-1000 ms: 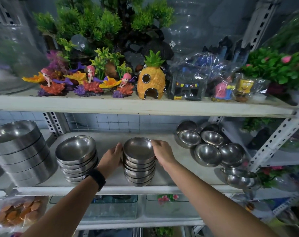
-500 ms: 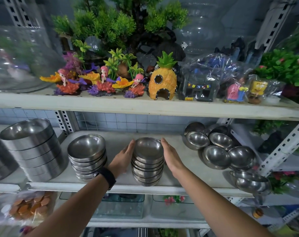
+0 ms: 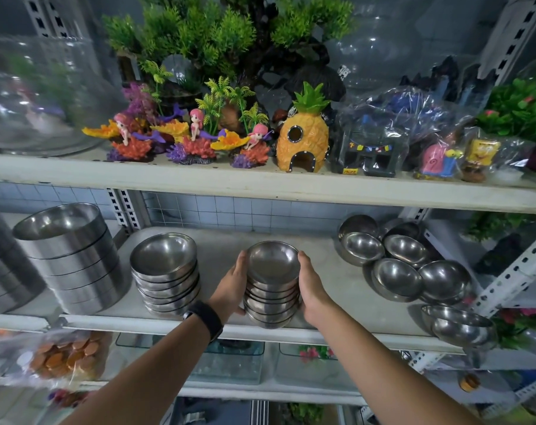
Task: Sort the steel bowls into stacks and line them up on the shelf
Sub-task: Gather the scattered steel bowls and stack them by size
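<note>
On the middle shelf, near its front edge, a stack of small bowls stands between the left hand and the right hand. Their fingers curve round its sides and hold it. Just left stands a wider stack of shallow bowls, and further left a pile of straight-walled pans. Loose round bowls lie tilted well to the right. All are polished steel. A second ago the hands sat at the top rim; now they clasp lower.

tiled wall pale blue | shelf white | slotted uprights white
</note>
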